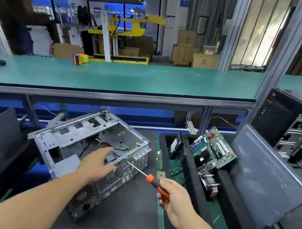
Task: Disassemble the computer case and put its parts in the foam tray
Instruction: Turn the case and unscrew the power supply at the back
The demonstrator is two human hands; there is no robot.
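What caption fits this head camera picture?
Left hand reaches into the open computer case; right hand holds an orange screwdriver.

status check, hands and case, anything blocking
Left hand reaching into open computer case. Right hand grips screwdriver, tip at case rim. Motherboard already in foam tray. Nothing blocking.

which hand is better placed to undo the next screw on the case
Right, probably. The right hand already holds the screwdriver with its tip pointing at the computer case, while the left hand rests on the case's edge, steadying it.
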